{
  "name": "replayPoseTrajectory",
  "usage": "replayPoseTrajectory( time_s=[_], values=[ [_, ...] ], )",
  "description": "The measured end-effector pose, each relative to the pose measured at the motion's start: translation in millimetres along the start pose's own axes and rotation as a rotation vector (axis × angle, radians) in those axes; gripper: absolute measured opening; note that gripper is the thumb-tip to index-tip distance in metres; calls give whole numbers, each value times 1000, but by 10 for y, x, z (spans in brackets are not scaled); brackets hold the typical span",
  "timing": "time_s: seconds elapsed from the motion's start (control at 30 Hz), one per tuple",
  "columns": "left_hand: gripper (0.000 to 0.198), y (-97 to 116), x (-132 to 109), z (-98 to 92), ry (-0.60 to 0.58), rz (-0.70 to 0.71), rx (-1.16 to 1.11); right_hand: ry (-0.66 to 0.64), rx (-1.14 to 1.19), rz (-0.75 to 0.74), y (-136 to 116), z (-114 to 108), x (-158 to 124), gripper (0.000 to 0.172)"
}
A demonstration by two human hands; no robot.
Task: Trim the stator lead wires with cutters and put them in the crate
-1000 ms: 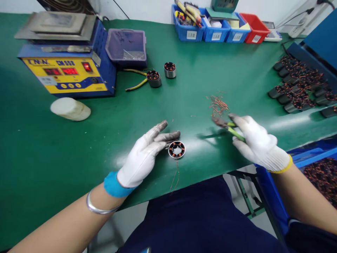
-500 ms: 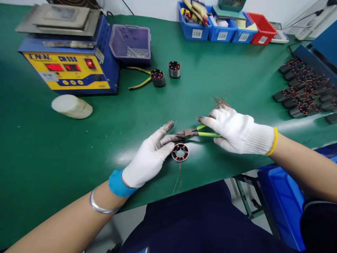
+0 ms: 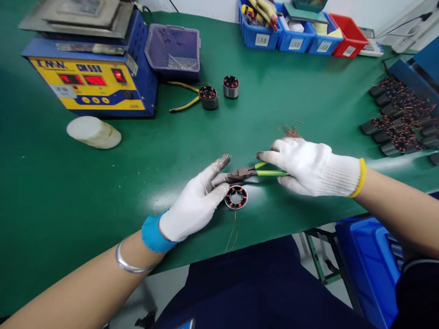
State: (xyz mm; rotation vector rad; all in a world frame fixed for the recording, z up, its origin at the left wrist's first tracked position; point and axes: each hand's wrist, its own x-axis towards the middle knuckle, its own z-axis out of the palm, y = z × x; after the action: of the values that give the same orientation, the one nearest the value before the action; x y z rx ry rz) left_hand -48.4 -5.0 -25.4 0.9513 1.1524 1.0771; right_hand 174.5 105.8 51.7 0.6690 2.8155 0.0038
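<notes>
My right hand (image 3: 305, 167), in a white knit glove with a yellow cuff, grips pliers (image 3: 242, 174) with green handles. The rusty jaws lie over the fingers of my left hand (image 3: 199, 198), just above a ring-shaped motor stator (image 3: 236, 197) with copper windings. My gloved left hand steadies this stator from its left side, thumb at the rim and other fingers partly hidden behind. Two thin copper wires (image 3: 235, 228) trail from the stator toward the table's front edge. Whether the jaws hold a wire, I cannot tell.
Wire scraps (image 3: 291, 131) lie beyond my right hand. Two stators (image 3: 231, 87) and yellow-handled pliers (image 3: 185, 107) sit farther back. Around them are a blue-yellow control box (image 3: 92, 87), a purple bin (image 3: 173, 50), blue bins (image 3: 262, 40), a white cylinder (image 3: 94, 132) and many stators (image 3: 394, 146) at right.
The view has shifted slightly, so the background sits a little higher and farther right. My hands, the pliers and the stator keep nearly the same places.
</notes>
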Motion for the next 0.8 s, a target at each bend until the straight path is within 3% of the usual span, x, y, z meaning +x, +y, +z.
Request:
replayPoseTrajectory(
  time_s=[0.3,0.43,0.57,0.8],
  values=[
    [85,52,-13,39,14,-32,-15,-217,183,147,-44,-48,-4,45],
    [90,62,-43,64,31,-76,-14,-141,131,162,-8,-38,-47,48],
    [89,49,-68,95,87,-56,-8,-29,3,62,4,-78,-27,56],
    [82,31,-84,149,94,22,-73,-13,-130,-68,6,-163,125,63]
  ],
)
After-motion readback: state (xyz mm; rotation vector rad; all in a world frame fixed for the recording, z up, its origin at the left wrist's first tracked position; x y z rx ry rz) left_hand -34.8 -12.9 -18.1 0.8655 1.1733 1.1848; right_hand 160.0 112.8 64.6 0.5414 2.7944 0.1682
